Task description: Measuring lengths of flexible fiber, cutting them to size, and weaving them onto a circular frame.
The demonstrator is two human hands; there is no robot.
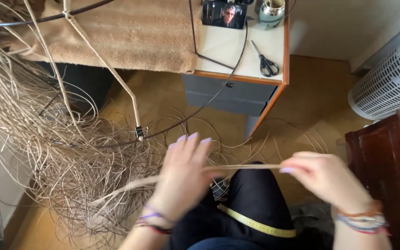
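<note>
Both hands are up over the lap, a pale reed strand (244, 167) stretched level between them. Right hand (322, 178) has it pinched in a narrow grip; left hand (184, 178) looks wrapped around it, fingers blurred. Straightening step, I'd judge; next calls for steady tension toward the wire frame (186, 118).

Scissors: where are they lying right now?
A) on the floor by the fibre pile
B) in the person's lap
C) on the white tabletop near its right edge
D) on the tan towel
C: the black-handled scissors lie closed on the white tabletop, right of the tan towel, away from both hands.
</note>
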